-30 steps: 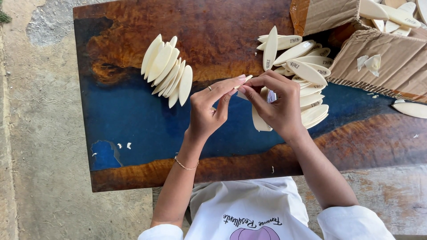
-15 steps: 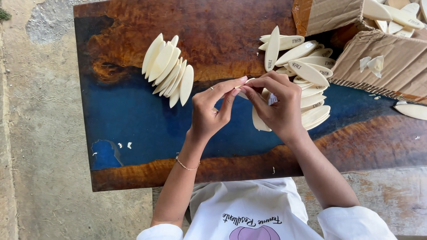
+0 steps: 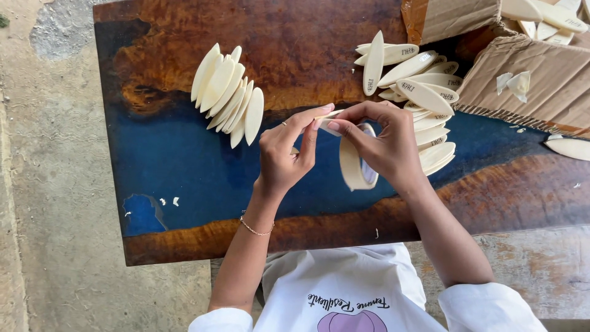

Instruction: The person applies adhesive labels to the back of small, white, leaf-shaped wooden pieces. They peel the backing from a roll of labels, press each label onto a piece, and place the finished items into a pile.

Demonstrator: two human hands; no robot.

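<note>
cream oval pieces [image 3: 227, 95], blue-and-brown swirled tabletop [image 3: 184, 166], beige tape roll [image 3: 353, 163]

One tape roll [image 3: 355, 165], two piles of cream oval pieces [image 3: 226, 97], one cardboard box [image 3: 541, 74], one table [image 3: 184, 172]

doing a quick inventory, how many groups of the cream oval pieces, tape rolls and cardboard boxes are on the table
groups of cream oval pieces: 2, a fanned stack and a loose pile
tape roll: 1, held between the hands
cardboard box: 1
total: 4
</note>
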